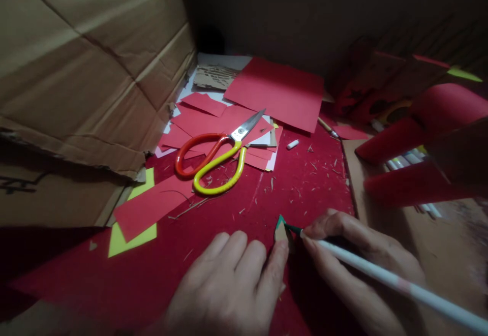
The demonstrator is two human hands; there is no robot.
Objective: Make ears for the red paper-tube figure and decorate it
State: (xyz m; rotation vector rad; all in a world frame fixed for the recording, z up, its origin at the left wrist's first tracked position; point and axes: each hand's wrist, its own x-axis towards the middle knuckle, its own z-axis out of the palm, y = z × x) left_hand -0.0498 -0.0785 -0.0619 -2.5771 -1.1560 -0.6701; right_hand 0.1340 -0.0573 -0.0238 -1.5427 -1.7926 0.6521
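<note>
A small piece of cardboard [281,233] with green paint along its pointed top lies on the dark red surface. My left hand [232,280] is closed, fingers curled, its thumb pressing the piece down. In my right hand [362,260] is a slim paintbrush [366,269] with a white handle, pinched near its front end. The green brush tip touches the right edge of the cardboard piece, close to its point. Beyond my left hand lie scissors [241,133] with one red and one yellow handle, resting on cut red paper [206,103].
A large cardboard sheet [87,61] stands on the left. A red paper sheet [280,92] lies at the back, a white cap-like bit [293,144] before it. Yellow paper [147,237] is at left. Red paper tubes [404,183] and several markers [409,159] are at right.
</note>
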